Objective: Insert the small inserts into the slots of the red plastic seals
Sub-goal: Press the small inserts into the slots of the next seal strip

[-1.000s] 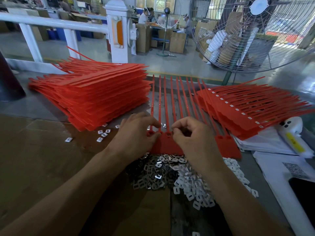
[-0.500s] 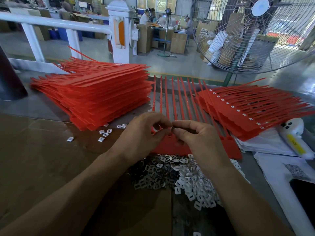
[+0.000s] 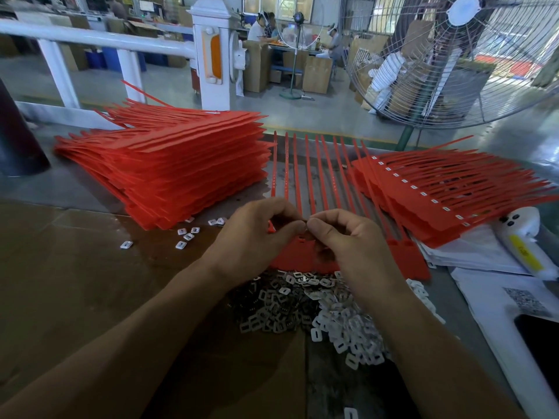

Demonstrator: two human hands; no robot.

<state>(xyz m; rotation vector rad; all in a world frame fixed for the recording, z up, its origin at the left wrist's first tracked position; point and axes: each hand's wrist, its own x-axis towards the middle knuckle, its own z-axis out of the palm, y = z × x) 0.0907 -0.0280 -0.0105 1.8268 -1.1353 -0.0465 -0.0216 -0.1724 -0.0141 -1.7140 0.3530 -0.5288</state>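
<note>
A strip of red plastic seals (image 3: 305, 252) lies flat on the worktop (image 3: 75, 282) in front of the person, with the long tails pointing away, so the heads with the slots are near the hands. The heap of small inserts (image 3: 326, 316) lies just before the strip, probably so that a new piece is always close. A high stack of seals (image 3: 181, 173) waits on the left, and another stack (image 3: 438, 192) on the right shows white pieces in its heads, so I think these are finished.

The left hand (image 3: 254, 237) and the right hand (image 3: 348, 246) meet above the heads of the strip. The fingers of both are curled, thumb tip against forefinger, and the tips of the two hands nearly touch. They seem to pinch one insert between them, but the piece itself is hidden.
</note>
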